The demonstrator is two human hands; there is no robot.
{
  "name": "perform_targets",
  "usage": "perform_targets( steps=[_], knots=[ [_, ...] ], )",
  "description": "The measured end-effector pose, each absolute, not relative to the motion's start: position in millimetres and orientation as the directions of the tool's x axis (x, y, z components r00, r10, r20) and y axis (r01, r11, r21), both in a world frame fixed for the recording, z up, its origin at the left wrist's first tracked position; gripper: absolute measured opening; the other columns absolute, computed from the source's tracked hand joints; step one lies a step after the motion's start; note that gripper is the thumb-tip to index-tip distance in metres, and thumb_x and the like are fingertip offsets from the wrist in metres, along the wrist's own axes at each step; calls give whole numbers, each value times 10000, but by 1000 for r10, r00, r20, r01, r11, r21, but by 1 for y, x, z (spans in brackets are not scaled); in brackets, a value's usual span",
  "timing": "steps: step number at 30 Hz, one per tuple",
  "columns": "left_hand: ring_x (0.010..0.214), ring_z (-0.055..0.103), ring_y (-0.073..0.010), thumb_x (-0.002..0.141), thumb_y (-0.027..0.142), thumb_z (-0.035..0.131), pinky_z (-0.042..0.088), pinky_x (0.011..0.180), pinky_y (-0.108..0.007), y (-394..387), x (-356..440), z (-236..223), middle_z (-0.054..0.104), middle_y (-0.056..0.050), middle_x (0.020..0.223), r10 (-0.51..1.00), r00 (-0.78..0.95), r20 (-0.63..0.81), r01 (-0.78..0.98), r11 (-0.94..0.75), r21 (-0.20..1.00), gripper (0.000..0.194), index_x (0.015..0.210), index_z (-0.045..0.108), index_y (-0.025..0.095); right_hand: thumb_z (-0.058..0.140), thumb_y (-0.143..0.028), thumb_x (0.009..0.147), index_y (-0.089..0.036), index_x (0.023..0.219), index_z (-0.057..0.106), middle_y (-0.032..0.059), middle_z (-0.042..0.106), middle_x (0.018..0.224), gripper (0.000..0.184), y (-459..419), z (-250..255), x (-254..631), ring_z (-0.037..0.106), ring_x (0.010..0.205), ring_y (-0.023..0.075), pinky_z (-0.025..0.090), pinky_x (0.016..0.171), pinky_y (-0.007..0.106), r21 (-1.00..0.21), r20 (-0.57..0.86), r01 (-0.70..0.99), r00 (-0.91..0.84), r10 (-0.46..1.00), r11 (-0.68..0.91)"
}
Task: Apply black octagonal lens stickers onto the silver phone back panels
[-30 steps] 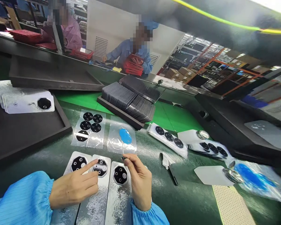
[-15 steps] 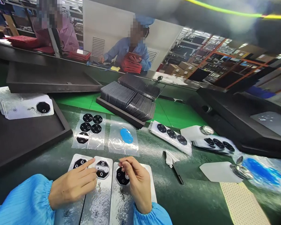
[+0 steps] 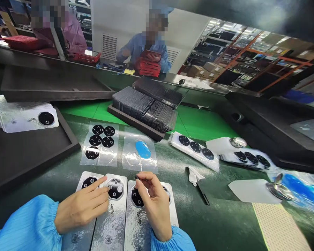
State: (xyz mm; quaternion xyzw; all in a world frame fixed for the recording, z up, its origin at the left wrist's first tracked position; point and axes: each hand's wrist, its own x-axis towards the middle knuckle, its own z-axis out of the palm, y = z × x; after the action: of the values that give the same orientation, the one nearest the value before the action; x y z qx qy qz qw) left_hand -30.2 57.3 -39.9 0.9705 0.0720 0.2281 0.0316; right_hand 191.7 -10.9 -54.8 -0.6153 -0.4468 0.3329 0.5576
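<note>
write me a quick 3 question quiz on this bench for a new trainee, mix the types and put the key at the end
1. Count: how many black stickers are on the clear sheet that does not carry the blue sticker?
2. Multiple choice: which hand pinches a small dark piece in its fingertips? A) left B) right C) neither
3. True or false: the left hand is over the blue sticker.

Key
1. Five.
2. B, the right hand.
3. False: it is over the silver panels.
</note>
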Motion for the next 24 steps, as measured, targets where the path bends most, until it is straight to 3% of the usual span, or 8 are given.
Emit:
perform_targets(
  steps=[3, 9, 16, 21, 24],
  knots=[
    [980, 675, -179, 944, -5, 418, 418, 1151, -551, 57, -29, -39, 691, -50, 849, 142, 880, 453, 125, -990, 68, 244, 849, 611, 109, 599, -297, 935, -226, 969, 649, 27, 638, 952, 94, -11, -54, 193, 624, 832, 147, 517, 711, 244, -974, 123, 221, 362, 924, 44],
    [964, 678, -184, 942, -17, 408, 439, 1146, -534, 56, -28, -39, 677, -52, 833, 125, 888, 442, 128, -991, 24, 264, 832, 614, 106, 556, -169, 946, -226, 934, 625, 12, 634, 889, 91, -8, -45, 185, 604, 851, 153, 476, 728, 251, -879, 343, 435, 293, 892, 195],
    [872, 660, -157, 937, -16, 414, 429, 1161, -501, 56, -29, -46, 648, -50, 840, 126, 901, 415, 130, -991, 19, 234, 862, 607, 94, 531, -19, 896, -189, 899, 599, 83, 561, 1061, 183, 1, -44, 156, 536, 967, 206, 461, 785, 314, -703, 342, 664, 1, 940, 255],
    [838, 652, -148, 950, 4, 391, 438, 1156, -488, 55, -28, -47, 613, -29, 793, 139, 897, 419, 144, -989, 20, 262, 820, 590, 114, 493, -30, 930, -175, 929, 585, 97, 559, 1062, 171, 4, -50, 146, 491, 912, 211, 432, 747, 331, -541, 433, 785, -48, 900, 302],
    [823, 646, -142, 950, 1, 388, 450, 1147, -482, 55, -28, -46, 602, -20, 781, 140, 894, 426, 150, -989, 9, 266, 820, 589, 118, 501, -44, 934, -183, 896, 582, 81, 577, 1029, 165, 5, -51, 146, 484, 866, 204, 415, 715, 326, -509, 447, 797, -78, 891, 325]
  ],
)
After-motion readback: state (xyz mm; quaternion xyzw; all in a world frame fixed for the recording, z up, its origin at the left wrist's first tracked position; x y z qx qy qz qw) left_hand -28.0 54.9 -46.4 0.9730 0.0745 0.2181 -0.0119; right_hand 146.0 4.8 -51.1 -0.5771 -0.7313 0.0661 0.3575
